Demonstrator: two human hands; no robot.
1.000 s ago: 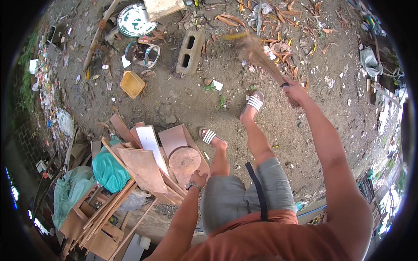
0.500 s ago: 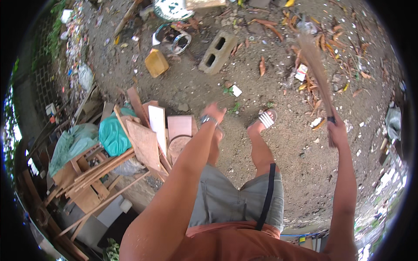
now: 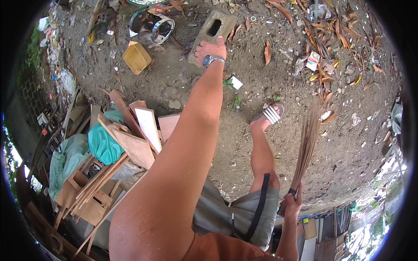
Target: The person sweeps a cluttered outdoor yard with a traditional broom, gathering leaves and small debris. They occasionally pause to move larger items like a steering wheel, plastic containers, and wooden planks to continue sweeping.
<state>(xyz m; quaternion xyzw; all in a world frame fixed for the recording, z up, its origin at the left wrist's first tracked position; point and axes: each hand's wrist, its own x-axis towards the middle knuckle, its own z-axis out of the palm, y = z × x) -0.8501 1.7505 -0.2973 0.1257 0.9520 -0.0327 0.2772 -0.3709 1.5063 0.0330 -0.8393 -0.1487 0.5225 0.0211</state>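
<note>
My left hand (image 3: 211,50), with a metal watch at its wrist, reaches far forward onto a grey hollow concrete block (image 3: 225,22) lying on the dirt. Its fingers curl over the near half of the block and cover the nearer hole; the fingertips are hidden. The farther hole still shows. My right hand (image 3: 292,202) is low and close to my right leg, wrapped round the bound end of a stick broom (image 3: 306,152). The broom's bristles point up and away over the bare ground.
Left of the block lie a yellow plastic container (image 3: 137,58) and a broken ring-shaped piece (image 3: 163,30). Planks and boards (image 3: 135,145) with a teal plastic bag (image 3: 106,145) are piled at my left. Dry leaves (image 3: 342,34) and a small carton (image 3: 312,61) litter the right.
My left hand has moved forward from above the ground near my feet onto the block. My right hand has drawn the broom back toward my body and leftward.
</note>
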